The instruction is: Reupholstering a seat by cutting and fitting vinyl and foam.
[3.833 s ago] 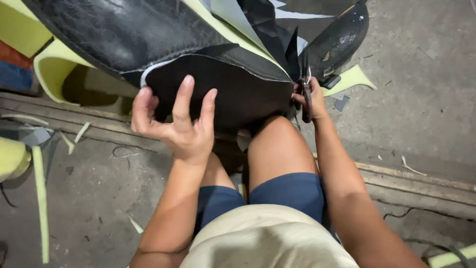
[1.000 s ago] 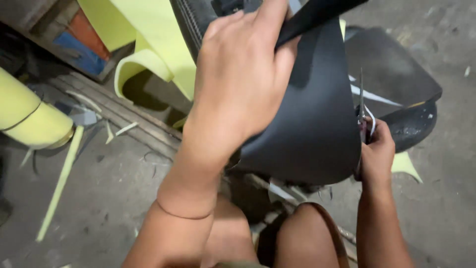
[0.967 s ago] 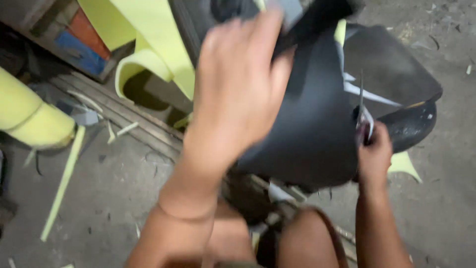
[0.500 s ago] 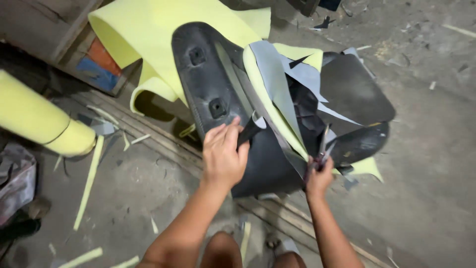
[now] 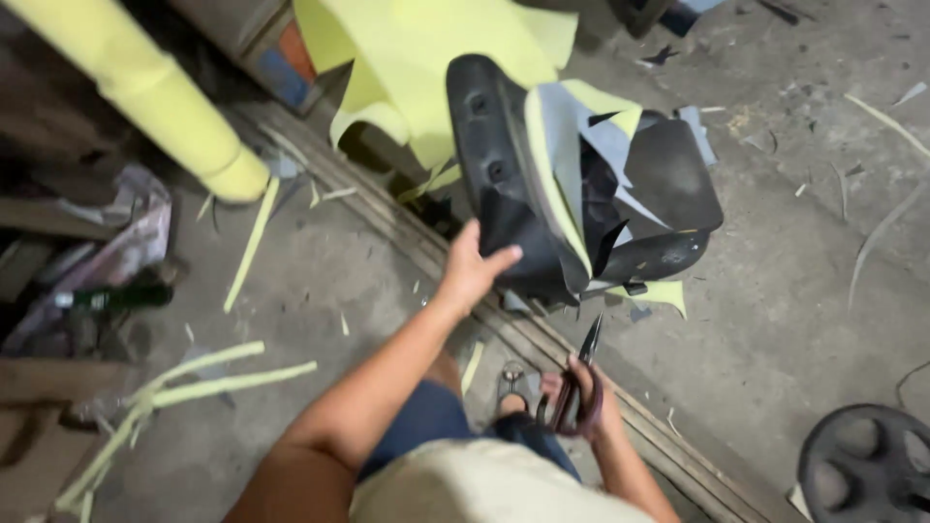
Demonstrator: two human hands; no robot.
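Right hand (image 5: 579, 399): seen at lower centre, closed around the handles of a pair of scissors (image 5: 579, 380); the blades point upward and are drawn back from the seat, whereas half a second earlier they were held against its edge.
Left hand (image 5: 473, 266): seen at mid-frame, fingers spread and laid on the lower edge of the black seat base (image 5: 504, 194); nothing is gripped, the piece is only steadied.
Seat assembly: located at upper centre, tilted on edge on the concrete floor (image 5: 794, 291); black vinyl cover (image 5: 668, 179), grey lining and yellow foam are folded together over it.
Change noted: the cutting contact is broken and the view is raised; cutting is judged to be paused while the piece is repositioned.
Foam sheet (image 5: 417, 58): shown at top centre, behind the seat.
Foam roll (image 5: 155, 97): shown at upper left.
Foam strips (image 5: 194, 383): scattered at lower left.
Wheel (image 5: 867, 465): partly shown at lower right.
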